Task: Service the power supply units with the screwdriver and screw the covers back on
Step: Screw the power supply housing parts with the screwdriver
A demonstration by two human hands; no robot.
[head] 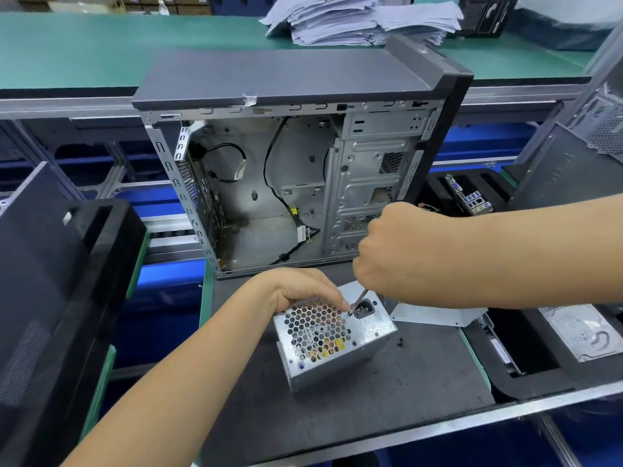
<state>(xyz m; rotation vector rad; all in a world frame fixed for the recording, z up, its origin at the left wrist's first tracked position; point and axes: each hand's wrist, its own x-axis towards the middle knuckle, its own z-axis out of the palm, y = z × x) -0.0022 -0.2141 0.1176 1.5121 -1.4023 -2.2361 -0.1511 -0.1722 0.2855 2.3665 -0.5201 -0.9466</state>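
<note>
A silver power supply unit (333, 338) stands on the dark counter (421, 382), just in front of an open computer case (296, 163) whose side panel is off and whose interior shows loose black cables. The unit's honeycomb vent grille and black power socket face upward. The left hand (300, 288) grips the far upper edge of the power supply unit, fingers curled over it, with a fingertip beside the socket. The right hand (397, 251) is closed in a fist around the handle of a screwdriver (359, 299), above and behind the unit; only the thin metal shaft shows, slanting down so its tip meets the face of the unit just left of the socket. Two small black screws (400, 342) lie on the counter just right of the unit. A second silver metal housing (435, 315) lies behind and to the right of the unit, partly under the right forearm. Far behind the case, stacked papers (354, 21) rest on a green surface.
</note>
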